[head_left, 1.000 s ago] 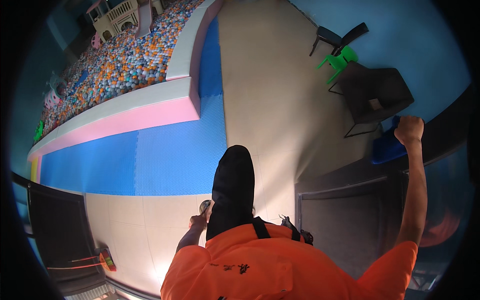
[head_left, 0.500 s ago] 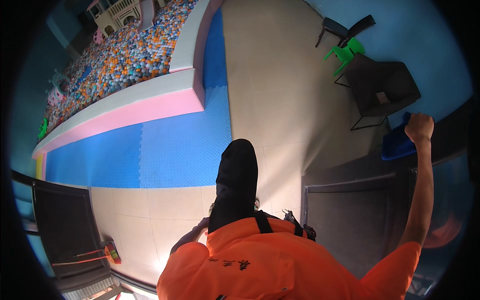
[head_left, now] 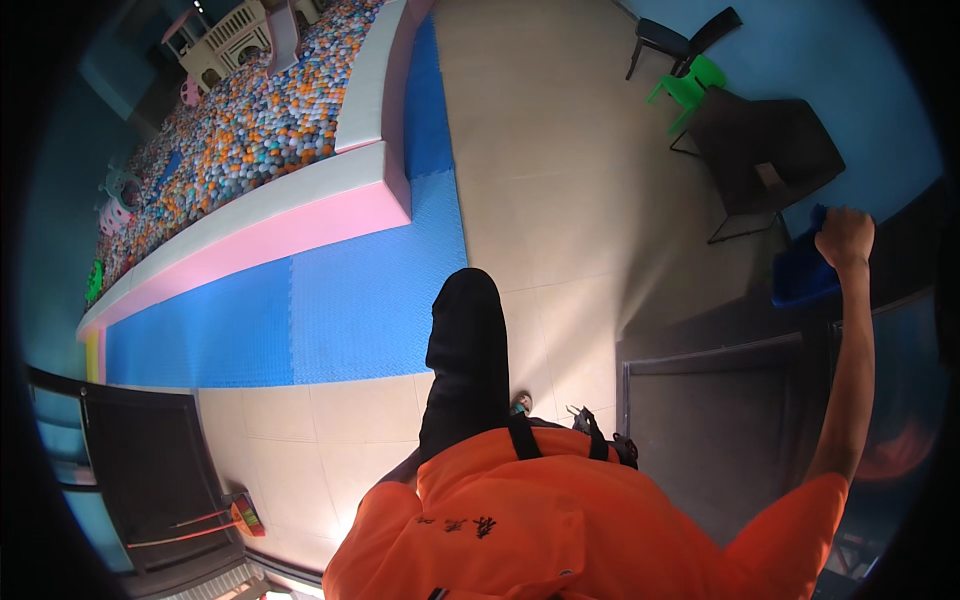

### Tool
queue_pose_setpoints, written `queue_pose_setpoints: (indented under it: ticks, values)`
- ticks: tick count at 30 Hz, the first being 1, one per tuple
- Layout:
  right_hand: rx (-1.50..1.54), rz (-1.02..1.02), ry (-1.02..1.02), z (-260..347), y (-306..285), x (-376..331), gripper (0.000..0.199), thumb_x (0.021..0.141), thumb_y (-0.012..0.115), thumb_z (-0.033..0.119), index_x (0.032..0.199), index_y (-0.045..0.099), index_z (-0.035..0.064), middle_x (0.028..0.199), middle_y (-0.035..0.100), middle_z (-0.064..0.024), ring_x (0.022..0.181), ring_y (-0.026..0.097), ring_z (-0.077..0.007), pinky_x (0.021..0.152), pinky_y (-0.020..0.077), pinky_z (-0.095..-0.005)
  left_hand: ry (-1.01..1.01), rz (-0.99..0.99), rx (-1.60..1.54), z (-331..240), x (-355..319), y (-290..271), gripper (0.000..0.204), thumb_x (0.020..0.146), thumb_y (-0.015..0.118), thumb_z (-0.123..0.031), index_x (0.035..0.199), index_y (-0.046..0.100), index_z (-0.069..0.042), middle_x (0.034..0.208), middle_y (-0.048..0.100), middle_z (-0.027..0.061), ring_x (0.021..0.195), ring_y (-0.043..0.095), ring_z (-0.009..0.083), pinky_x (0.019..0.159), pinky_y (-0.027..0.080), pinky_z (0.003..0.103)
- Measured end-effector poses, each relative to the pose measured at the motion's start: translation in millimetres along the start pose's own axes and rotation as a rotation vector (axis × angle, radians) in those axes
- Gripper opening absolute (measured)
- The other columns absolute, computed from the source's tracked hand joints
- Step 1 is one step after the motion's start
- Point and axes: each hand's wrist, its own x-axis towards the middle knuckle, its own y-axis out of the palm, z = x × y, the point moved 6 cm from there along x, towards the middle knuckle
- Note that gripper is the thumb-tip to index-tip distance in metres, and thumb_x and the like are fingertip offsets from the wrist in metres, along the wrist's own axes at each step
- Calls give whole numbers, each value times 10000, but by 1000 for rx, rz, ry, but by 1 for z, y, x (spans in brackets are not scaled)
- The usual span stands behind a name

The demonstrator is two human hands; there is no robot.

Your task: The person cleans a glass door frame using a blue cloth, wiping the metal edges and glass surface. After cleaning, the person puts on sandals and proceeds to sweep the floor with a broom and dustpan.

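Orange-sleeved right arm (head_left: 851,370) outstretched, fingers (head_left: 835,232) curled

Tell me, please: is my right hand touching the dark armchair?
Apart. In the head view, background shows in the gap between the right hand and the dark armchair.

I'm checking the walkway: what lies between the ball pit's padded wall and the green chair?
From padded wall to green chair, the head view shows blue foam mat, then beige tiled floor.
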Motion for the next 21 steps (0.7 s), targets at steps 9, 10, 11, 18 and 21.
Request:
queue_pose_setpoints:
  ticks: [9, 10, 11, 18, 21]
  values:
    - [26, 46, 47, -7, -2, -1, 76, 625, 600, 129, 632, 676, 121, 678, 659, -92, 666, 656, -253, 577, 502, -343, 240, -454, 34, -43, 50, -96, 266, 773, 589, -287, 863, 643, -42, 814, 665, 159, 727, 660, 306, 638, 510, 406]
    - [31, 52, 43, -6, -1, 0, 67, 612, 606, 129, 610, 672, 121, 668, 656, -95, 661, 655, -253, 570, 500, -340, 308, -529, -59, -54, 44, -119, 264, 772, 592, -284, 861, 643, -41, 810, 664, 160, 722, 660, 308, 637, 509, 405]
    - [35, 59, 40, -6, 2, 1, 59, 598, 612, 129, 588, 669, 122, 658, 654, -97, 655, 654, -252, 563, 499, -338, 380, -567, -180, -66, 40, -144, 253, 766, 596, -268, 841, 633, -29, 778, 648, 187, 722, 650, 333, 638, 505, 416]
    - [45, 229, -4, 8, 8, 1, 41, 525, 628, 95, 528, 660, 120, 589, 623, -104, 649, 651, -254, 556, 488, -315, 310, -297, -864, -91, 62, -195, 263, 796, 469, -89, 938, 690, -82, 642, 633, 66, 517, 624, 141, 458, 502, 282]
    - [145, 304, -19, 32, 20, 8, 22, 543, 634, 102, 542, 654, 111, 608, 626, -106, 653, 652, -260, 559, 489, -322, 296, -357, -210, -41, 141, -143, 293, 807, 530, -364, 962, 704, -186, 940, 690, 52, 920, 639, 244, 821, 487, 376]
